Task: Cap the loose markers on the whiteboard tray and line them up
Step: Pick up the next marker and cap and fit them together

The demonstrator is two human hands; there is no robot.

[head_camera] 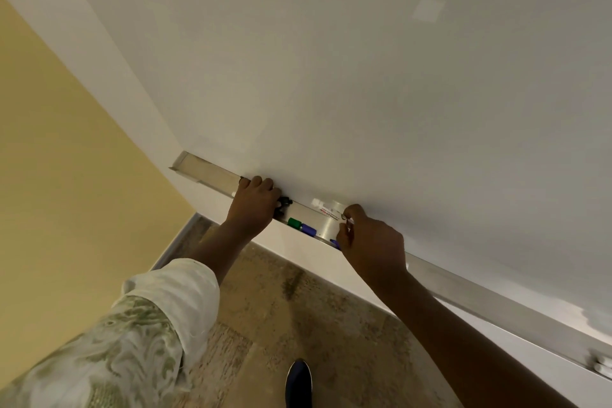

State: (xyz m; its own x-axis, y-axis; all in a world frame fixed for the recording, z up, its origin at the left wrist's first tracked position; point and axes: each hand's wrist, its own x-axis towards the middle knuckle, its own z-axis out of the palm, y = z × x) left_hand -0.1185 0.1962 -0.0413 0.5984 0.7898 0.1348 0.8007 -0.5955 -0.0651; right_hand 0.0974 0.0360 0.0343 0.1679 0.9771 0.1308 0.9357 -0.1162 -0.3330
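Note:
A metal tray (212, 172) runs under the whiteboard (364, 76). My left hand (256, 202) rests on the tray, curled over a black marker (284, 201) whose dark end shows at my fingers. A green cap (293, 222) and a purple cap (308, 229) lie end to end at the tray's front lip. A white marker (326, 208) with a printed label lies at the back of the tray. My right hand (371, 242) pinches that white marker's right end, and a bit of blue (335, 243) shows under my fingers.
A yellow wall (66, 175) is on the left. The floor (298, 308) below is mottled brown, with my dark shoe (298, 381) on it. A small white object (601, 364) lies far right on the tray.

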